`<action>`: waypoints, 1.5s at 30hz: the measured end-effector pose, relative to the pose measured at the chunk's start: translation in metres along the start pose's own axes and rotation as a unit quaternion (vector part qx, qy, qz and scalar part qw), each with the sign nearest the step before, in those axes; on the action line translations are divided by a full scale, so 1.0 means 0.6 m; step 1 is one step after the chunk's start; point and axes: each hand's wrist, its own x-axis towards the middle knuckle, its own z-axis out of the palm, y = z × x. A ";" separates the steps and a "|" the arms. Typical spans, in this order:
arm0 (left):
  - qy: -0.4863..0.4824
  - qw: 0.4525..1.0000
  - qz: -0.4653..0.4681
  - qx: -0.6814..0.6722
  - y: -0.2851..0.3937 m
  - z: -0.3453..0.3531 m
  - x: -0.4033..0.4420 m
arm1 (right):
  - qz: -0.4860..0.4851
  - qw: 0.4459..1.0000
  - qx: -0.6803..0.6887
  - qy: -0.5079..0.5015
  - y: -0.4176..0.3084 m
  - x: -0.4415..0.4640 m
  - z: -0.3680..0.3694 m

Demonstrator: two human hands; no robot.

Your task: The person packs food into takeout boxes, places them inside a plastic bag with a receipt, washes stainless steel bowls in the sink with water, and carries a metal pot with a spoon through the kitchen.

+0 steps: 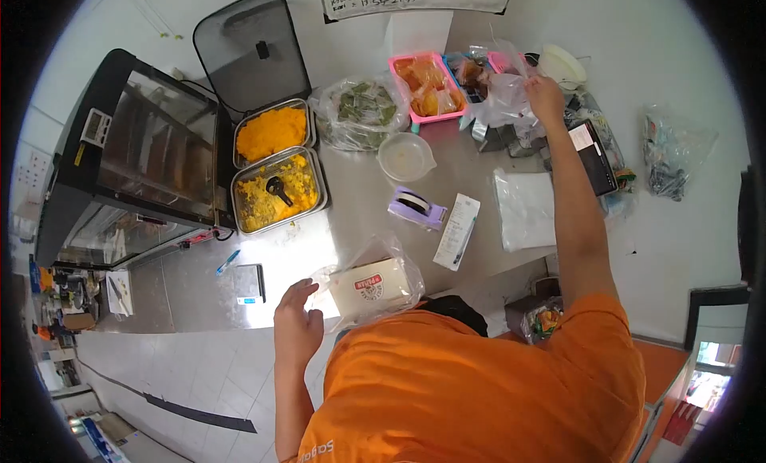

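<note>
The box point(347, 294) in its clear bag point(414, 276) lies at the near edge of the table point(357, 193), probably for easy reach, with my left hand point(300, 323) loosely open just beside it, while my right hand point(545, 101) is at the far-right plastic point(508, 98), whether gripping it I cannot tell.

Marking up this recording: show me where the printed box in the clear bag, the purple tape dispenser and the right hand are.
Printed box point(369, 287): head view, on its red label.
Purple tape dispenser point(418, 215): head view, on its side.
Right hand point(545, 99): head view, on its back.
</note>
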 end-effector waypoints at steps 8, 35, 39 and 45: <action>-0.025 0.999 0.017 -0.012 -0.031 -0.011 0.003 | 0.228 0.942 0.203 0.142 -0.171 -0.032 -0.109; -0.043 0.988 -0.058 -0.140 -0.097 -0.035 -0.046 | -0.108 0.745 0.380 -0.537 -0.748 -0.485 -0.031; -0.051 0.986 -0.050 -0.152 -0.083 -0.042 -0.048 | -0.178 0.641 0.277 -0.694 -0.772 -0.495 -0.040; -0.043 0.992 -0.035 -0.117 -0.096 -0.040 -0.057 | -0.259 0.644 0.269 -0.668 -0.715 -0.452 -0.084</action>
